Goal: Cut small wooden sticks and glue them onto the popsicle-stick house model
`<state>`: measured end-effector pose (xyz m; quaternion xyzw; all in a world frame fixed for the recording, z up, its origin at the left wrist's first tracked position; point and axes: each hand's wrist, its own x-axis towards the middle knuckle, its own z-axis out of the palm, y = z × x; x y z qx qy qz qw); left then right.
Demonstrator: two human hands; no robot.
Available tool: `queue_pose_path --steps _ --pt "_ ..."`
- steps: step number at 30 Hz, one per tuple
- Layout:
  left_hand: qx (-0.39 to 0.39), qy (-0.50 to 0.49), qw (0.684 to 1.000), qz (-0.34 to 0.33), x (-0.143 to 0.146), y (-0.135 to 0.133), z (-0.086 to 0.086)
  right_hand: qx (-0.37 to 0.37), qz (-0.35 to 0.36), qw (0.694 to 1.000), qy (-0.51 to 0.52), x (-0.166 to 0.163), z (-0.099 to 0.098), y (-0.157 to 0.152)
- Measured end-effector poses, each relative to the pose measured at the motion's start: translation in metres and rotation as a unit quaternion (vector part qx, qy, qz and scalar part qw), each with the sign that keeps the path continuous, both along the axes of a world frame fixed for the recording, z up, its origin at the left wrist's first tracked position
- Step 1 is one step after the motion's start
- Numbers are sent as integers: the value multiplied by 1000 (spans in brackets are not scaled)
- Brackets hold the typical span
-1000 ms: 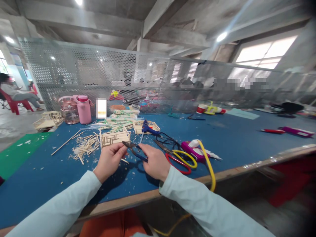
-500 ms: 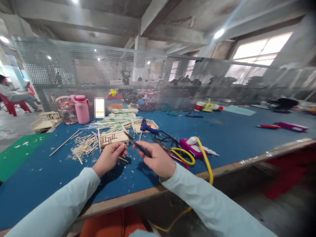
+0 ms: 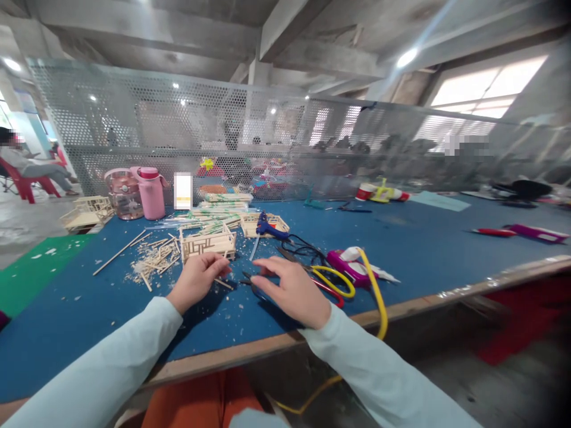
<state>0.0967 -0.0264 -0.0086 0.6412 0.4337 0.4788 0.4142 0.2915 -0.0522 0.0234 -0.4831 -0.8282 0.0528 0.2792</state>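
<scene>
My left hand (image 3: 198,278) is closed in a pinch above the blue table, beside the small wooden-stick model (image 3: 209,245). What its fingertips hold, if anything, is too small to make out. My right hand (image 3: 297,289) has its fingers and thumb apart. Under it lies a slim dark tool with a pointed end (image 3: 247,281), mostly hidden by the hand. Between the hands a short wooden stick (image 3: 223,285) rests on the table. Loose sticks (image 3: 157,260) lie in a heap to the left.
Behind the hands are a second stick frame (image 3: 276,224), a blue glue gun (image 3: 270,227) and bundled sticks (image 3: 218,211). Yellow-handled scissors (image 3: 334,279) and a purple power strip (image 3: 350,267) with a yellow cord lie right. A pink bottle (image 3: 151,195) stands at back left.
My right hand has let go of the dark tool, which now lies low beneath it; its fingers have spread. My left hand stays pinched in nearly the same place.
</scene>
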Motion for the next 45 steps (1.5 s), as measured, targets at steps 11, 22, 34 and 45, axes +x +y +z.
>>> queue_pose_path --steps 11,22,34,45 --pt "159 148 974 57 -10 -6 10 -95 104 972 189 -36 11 29" --pt "221 102 951 192 -49 27 36 -66 -6 992 109 52 2 -32" --pt "95 198 976 -1 -43 54 45 -79 24 981 173 -75 -25 74" --pt "51 261 962 -59 -51 69 44 -21 -20 1000 1 -78 -27 81"
